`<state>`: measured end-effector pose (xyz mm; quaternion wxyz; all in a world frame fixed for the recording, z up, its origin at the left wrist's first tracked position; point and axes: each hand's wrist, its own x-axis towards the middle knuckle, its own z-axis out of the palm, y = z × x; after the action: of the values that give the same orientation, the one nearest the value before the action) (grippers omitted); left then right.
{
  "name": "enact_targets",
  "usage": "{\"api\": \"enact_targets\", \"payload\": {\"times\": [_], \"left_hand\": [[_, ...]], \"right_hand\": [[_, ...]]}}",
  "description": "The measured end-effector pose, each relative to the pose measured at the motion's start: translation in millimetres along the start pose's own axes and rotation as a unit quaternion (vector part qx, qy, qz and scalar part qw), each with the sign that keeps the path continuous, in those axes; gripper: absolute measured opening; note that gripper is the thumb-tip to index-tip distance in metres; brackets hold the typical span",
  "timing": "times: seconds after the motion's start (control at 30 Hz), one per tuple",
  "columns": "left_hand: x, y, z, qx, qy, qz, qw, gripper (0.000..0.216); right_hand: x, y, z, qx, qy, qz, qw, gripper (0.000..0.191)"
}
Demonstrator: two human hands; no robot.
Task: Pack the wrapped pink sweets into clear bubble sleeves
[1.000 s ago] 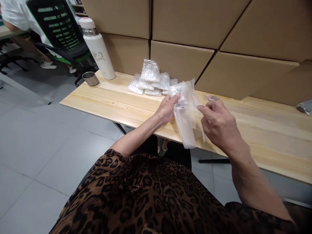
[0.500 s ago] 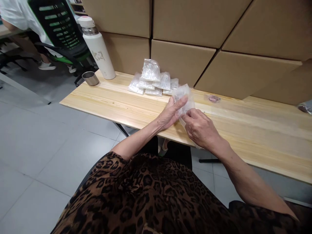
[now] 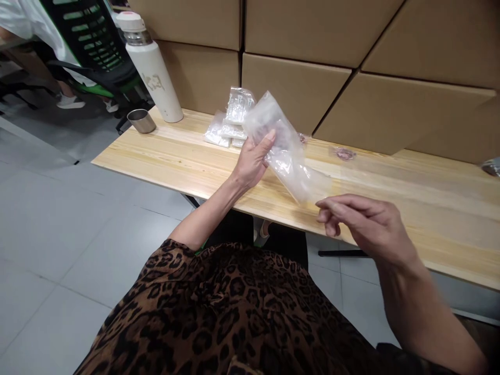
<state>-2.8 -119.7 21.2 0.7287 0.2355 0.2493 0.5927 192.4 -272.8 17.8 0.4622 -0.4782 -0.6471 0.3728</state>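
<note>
Milky, see-through plastic fills the left hand (image 3: 252, 161): a long bag (image 3: 287, 156), gripped near its upper part with the thumb pressed flat on top. The bag hangs aslant above the middle of the desk (image 3: 167, 161), its upper end towards the far edge and its lower end reaching towards the near edge. The right hand (image 3: 367, 224) is over the near edge, thumb and forefinger drawn together just beside that lower end; whether any film lies between them I cannot tell.

The step in hand seems to be handling the loose film, with the left hand as the anchor and the right working at the tail. As I judge it, the next move calls for a steady left grip and a light, exact pinch, since thin film slips and creases easily.

Along the far edge, against the brown cartons (image 3: 292, 94), stands a pile of filled packets (image 3: 239, 107), partly hidden by the bag. A small packet with pinkish contents (image 3: 346, 153) lies by the same edge, further right. A white bottle (image 3: 156, 78) and a steel cup (image 3: 142, 121) stand near the far left corner.
</note>
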Motion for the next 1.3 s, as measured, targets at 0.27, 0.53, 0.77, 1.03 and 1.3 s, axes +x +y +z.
{"api": "enact_targets", "payload": {"times": [0.27,0.53,0.77,1.03,1.3], "left_hand": [[-18.0,1.1,5.1,0.038,-0.055,0.066,0.996,0.037],[-34.5,-1.4,-4.8,0.02,-0.062,0.083,0.994,0.032],[-38.2,-14.4,-2.1,0.021,0.017,0.021,0.999,0.02],[-45.7,-11.4,-16.0,0.074,0.002,0.109,0.991,0.024],[-81.9,-6.5,-16.1,0.241,-0.287,-0.068,0.925,0.045]], "right_hand": [[37.2,36.6,-7.7,-0.011,0.308,-0.047,0.95,0.038],[32.7,44.3,11.5,0.182,0.308,0.114,0.927,0.048],[36.7,70.6,29.1,0.242,0.337,-0.028,0.91,0.038],[-3.7,45.3,54.0,0.276,0.331,0.07,0.9,0.038],[11.3,46.0,48.9,0.232,0.13,0.097,0.959,0.055]]}}
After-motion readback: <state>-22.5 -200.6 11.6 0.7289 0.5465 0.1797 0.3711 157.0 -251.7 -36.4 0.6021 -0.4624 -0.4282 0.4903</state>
